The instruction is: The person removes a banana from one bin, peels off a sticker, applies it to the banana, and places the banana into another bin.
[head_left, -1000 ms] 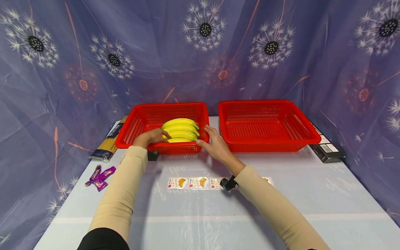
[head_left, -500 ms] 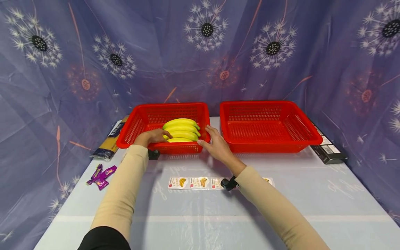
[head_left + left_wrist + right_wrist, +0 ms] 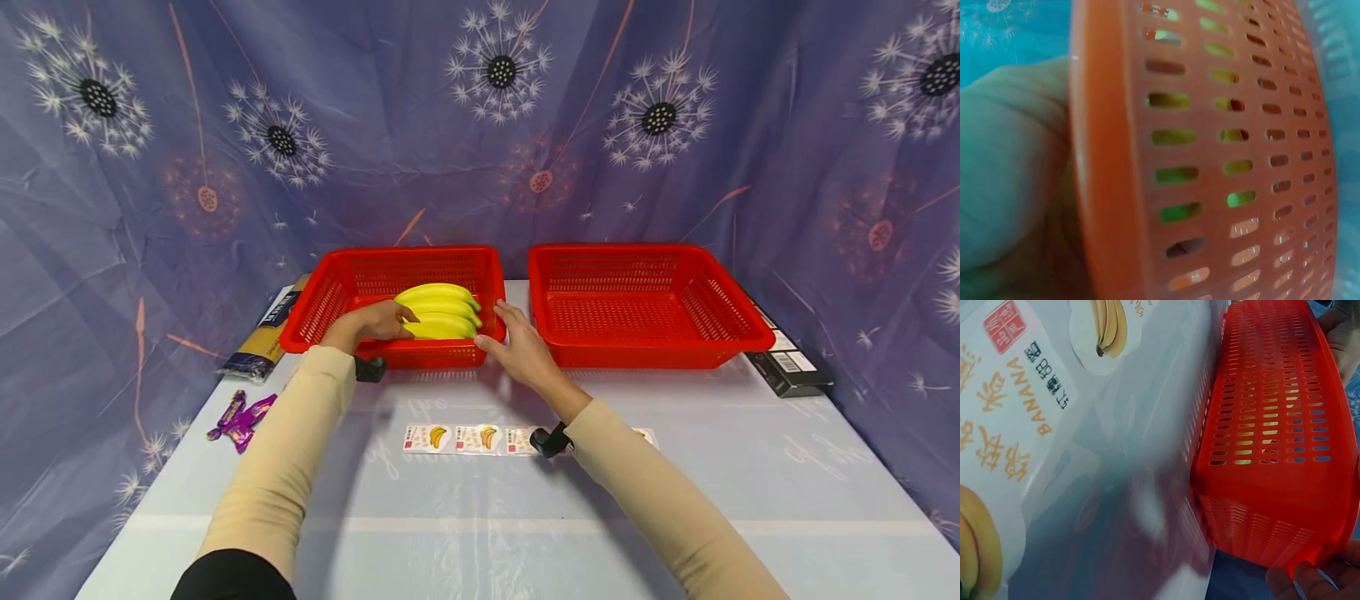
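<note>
A red plastic basket stands at the back left, holding a bunch of yellow bananas. My left hand reaches over its front rim, fingers curled over the left end of the bunch; the fingertips are partly hidden. In the left wrist view the basket's slotted wall hides most of the bananas, and the hand lies behind the rim. At the front right corner my right hand grips the basket, thumb at the front and fingers along the side. The right wrist view shows these fingertips at the rim.
A second red basket, with nothing in it, stands to the right. Banana stickers lie in a strip in front. Purple wrapped candies and a spaghetti packet lie left; a black box sits right. A curtain hangs behind.
My left hand has shifted slightly up and right on the bananas, and the front of the bunch has moved a little back. The right hand stays at the basket corner.
</note>
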Demonstrator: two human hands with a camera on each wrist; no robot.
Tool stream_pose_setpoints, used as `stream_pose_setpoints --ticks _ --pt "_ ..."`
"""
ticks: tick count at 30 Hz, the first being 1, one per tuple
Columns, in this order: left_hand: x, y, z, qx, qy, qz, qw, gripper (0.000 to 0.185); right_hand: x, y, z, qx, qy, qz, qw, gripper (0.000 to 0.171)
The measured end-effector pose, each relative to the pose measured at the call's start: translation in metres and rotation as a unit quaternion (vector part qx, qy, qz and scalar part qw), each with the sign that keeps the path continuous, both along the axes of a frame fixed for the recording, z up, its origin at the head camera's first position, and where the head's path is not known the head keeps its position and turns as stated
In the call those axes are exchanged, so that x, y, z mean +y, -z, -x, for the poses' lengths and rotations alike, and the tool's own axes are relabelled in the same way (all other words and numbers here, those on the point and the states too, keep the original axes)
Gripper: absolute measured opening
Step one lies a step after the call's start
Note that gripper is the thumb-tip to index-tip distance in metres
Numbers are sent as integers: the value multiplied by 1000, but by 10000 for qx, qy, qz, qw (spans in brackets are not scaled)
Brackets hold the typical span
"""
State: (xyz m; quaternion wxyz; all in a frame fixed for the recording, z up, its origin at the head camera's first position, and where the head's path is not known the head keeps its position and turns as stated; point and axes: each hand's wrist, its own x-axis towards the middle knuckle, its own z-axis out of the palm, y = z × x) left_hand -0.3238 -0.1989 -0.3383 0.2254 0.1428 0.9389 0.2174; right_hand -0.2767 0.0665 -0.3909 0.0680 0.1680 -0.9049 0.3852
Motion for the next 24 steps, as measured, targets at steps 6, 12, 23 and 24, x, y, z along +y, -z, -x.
stream_pose_setpoints --ticks 6,12,23,24 --pt "0 -2 -3 646 -128 196 9976 50 0 -1 -1 -27 -18 -57 10000 72" --pt "-8 -13 -15 1117 -620 -55 9918 52 0 -3 -2 -31 -31 -104 9999 73" --pt "-27 -40 -61 1900 -1301 -945 9685 53 1 -3 1 -109 -81 -156 9998 73" --pt "-28 -41 -67 1942 -1326 -1011 9667 54 2 -3 1 -97 -83 -158 9998 73"
